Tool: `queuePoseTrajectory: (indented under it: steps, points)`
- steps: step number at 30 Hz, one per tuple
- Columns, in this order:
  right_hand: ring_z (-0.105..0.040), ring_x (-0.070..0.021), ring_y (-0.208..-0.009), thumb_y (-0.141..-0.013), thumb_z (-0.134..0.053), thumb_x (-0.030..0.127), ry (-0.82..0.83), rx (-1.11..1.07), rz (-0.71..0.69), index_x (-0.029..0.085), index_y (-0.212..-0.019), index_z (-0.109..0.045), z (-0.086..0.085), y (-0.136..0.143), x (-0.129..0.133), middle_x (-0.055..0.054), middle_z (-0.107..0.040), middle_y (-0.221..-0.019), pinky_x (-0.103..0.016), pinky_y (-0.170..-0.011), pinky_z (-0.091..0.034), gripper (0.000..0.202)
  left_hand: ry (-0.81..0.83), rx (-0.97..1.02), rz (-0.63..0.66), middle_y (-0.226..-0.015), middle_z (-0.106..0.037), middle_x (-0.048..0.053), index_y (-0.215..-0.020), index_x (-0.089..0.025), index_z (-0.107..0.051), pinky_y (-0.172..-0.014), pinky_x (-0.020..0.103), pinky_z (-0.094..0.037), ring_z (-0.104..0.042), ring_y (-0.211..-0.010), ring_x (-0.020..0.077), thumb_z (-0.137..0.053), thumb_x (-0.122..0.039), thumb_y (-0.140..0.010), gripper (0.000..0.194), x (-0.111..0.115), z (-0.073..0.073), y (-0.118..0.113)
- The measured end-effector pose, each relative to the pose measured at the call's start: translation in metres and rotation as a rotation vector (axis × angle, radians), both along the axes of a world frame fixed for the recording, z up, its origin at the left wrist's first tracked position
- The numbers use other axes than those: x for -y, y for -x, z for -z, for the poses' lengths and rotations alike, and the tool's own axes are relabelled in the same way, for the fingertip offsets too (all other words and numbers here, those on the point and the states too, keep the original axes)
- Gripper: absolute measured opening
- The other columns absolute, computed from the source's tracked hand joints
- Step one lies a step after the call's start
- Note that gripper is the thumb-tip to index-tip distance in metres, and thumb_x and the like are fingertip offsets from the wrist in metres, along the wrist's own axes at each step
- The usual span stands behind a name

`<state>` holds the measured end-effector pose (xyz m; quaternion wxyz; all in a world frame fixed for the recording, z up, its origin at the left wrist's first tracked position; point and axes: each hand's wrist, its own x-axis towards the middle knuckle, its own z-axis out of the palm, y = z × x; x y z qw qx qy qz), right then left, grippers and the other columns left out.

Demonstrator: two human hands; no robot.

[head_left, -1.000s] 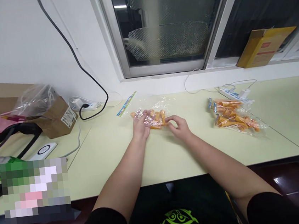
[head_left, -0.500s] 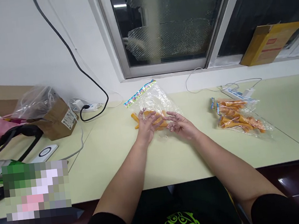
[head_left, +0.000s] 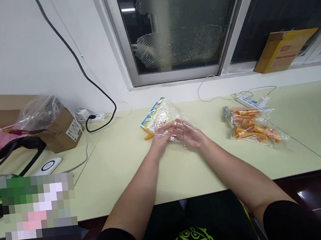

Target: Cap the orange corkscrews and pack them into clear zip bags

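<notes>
A clear plastic bag (head_left: 164,114) with a colourful printed header strip lies in front of me, its header pointing to the far left. My left hand (head_left: 161,138) curls its fingers over the bag from the left. From the right, my right hand (head_left: 191,134) cups the bag, fingers bent towards the left hand's fingers; shiny film lies about both hands. Between them the orange contents are mostly hidden. One orange plastic piece (head_left: 148,133) sticks out at the left, beside the left hand; I cannot tell whether it is inside the bag.
Several packed bags of orange pieces (head_left: 254,127) lie to the right on the pale green table (head_left: 120,170). A power strip (head_left: 250,101) sits behind them. At left are an open cardboard box (head_left: 60,132), a white charging pad (head_left: 48,166) and cables. A window is ahead.
Both hands have drawn closer together around the orange contents, the fingers curling in. The bag's header strip has turned steeper and come slightly nearer. The view has shifted slightly.
</notes>
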<state>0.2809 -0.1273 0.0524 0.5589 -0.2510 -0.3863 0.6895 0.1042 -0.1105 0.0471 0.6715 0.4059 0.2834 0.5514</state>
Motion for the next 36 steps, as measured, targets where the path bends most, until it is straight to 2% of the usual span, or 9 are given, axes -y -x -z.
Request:
queuePoseTrajectory:
  steps: [5, 8, 15, 18, 22, 24, 26, 29, 36]
  points:
    - [-0.064, -0.0253, -0.133, -0.081, -0.071, 0.074, -0.080, 0.084, -0.164, 0.045, -0.144, -0.053, -0.005, -0.003, 0.004, -0.002, -0.057, -0.156, -0.055, -0.113, -0.048, 0.072, 0.040, 0.087, 0.053, -0.139, -0.067, 0.004, -0.147, -0.046, -0.042, -0.095, 0.046, -0.060, -0.074, -0.108, 0.0228, -0.091, -0.028, -0.074, 0.090, 0.002, -0.005, 0.005]
    - [-0.061, -0.0251, -0.138, -0.084, -0.071, 0.070, -0.142, 0.090, -0.212, 0.047, -0.145, -0.053, -0.007, 0.001, 0.010, -0.001, -0.053, -0.160, -0.055, -0.113, -0.048, 0.068, 0.083, 0.141, 0.019, -0.137, -0.068, 0.006, -0.146, -0.043, -0.042, -0.093, 0.045, -0.060, -0.072, -0.114, 0.0251, -0.088, -0.036, -0.079, 0.081, 0.000, -0.008, 0.007]
    - [-0.071, -0.0291, -0.121, -0.079, -0.084, 0.059, -0.061, 0.152, -0.240, 0.032, -0.128, -0.066, -0.017, 0.004, 0.017, -0.007, -0.073, -0.135, -0.051, -0.110, -0.050, 0.059, 0.146, 0.245, -0.067, -0.125, -0.072, 0.003, -0.123, -0.034, -0.056, -0.098, 0.046, -0.060, -0.072, -0.119, 0.0276, -0.087, -0.040, -0.079, 0.054, -0.011, -0.012, 0.013]
    - [-0.076, -0.0234, -0.095, -0.078, -0.086, 0.048, -0.118, 0.242, -0.034, 0.026, -0.112, -0.070, -0.014, -0.008, 0.016, -0.007, -0.078, -0.113, -0.040, -0.087, -0.059, 0.044, 0.164, 0.260, -0.155, -0.128, -0.070, 0.002, -0.117, -0.033, -0.057, -0.105, 0.053, -0.058, -0.069, -0.124, 0.0293, -0.084, -0.040, -0.082, 0.045, -0.022, -0.016, 0.028]
    - [-0.057, -0.0150, -0.063, -0.087, -0.070, 0.039, -0.165, 0.558, 0.485, 0.023, -0.091, -0.067, -0.002, -0.027, 0.010, 0.000, -0.064, -0.078, -0.032, -0.064, -0.052, 0.017, 0.183, 0.290, -0.268, -0.138, -0.064, 0.002, -0.113, -0.032, -0.059, -0.108, 0.056, -0.058, -0.064, -0.132, 0.0281, -0.070, -0.042, -0.093, 0.024, -0.035, -0.019, 0.055]
    - [-0.060, -0.0181, -0.075, -0.086, -0.067, 0.033, -0.188, 0.851, 0.552, 0.023, -0.099, -0.070, 0.004, -0.029, 0.009, -0.003, -0.063, -0.090, -0.036, -0.075, -0.055, 0.016, 0.202, 0.303, -0.285, -0.137, -0.065, 0.004, -0.108, -0.030, -0.061, -0.108, 0.055, -0.058, -0.063, -0.133, 0.0273, -0.064, -0.042, -0.097, 0.016, -0.038, -0.018, 0.063]
    - [-0.062, -0.0242, -0.102, -0.085, -0.067, 0.029, -0.259, 1.144, 0.445, 0.023, -0.115, -0.073, 0.009, -0.022, 0.012, -0.008, -0.062, -0.113, -0.042, -0.093, -0.054, 0.031, 0.238, 0.346, -0.296, -0.130, -0.067, 0.005, -0.104, -0.028, -0.061, -0.107, 0.056, -0.058, -0.065, -0.129, 0.0265, -0.061, -0.040, -0.099, 0.013, -0.039, -0.019, 0.066]
    - [-0.044, -0.0306, -0.136, -0.087, -0.069, 0.033, -0.439, 1.436, 0.231, 0.032, -0.137, -0.068, 0.013, 0.000, 0.018, -0.010, -0.050, -0.140, -0.048, -0.117, -0.039, 0.050, 0.322, 0.455, -0.314, -0.116, -0.069, 0.004, -0.102, -0.026, -0.060, -0.107, 0.059, -0.056, -0.070, -0.121, 0.0259, -0.062, -0.036, -0.099, 0.011, -0.037, -0.023, 0.064]
    - [-0.037, -0.0335, -0.139, -0.096, -0.062, 0.049, -0.502, 1.685, 0.148, 0.042, -0.149, -0.057, 0.015, 0.032, 0.017, -0.010, -0.045, -0.148, -0.052, -0.119, -0.031, 0.054, 0.354, 0.533, -0.295, -0.108, -0.068, 0.004, -0.100, -0.025, -0.059, -0.107, 0.065, -0.053, -0.072, -0.114, 0.0277, -0.065, -0.032, -0.097, 0.010, -0.033, -0.028, 0.060]
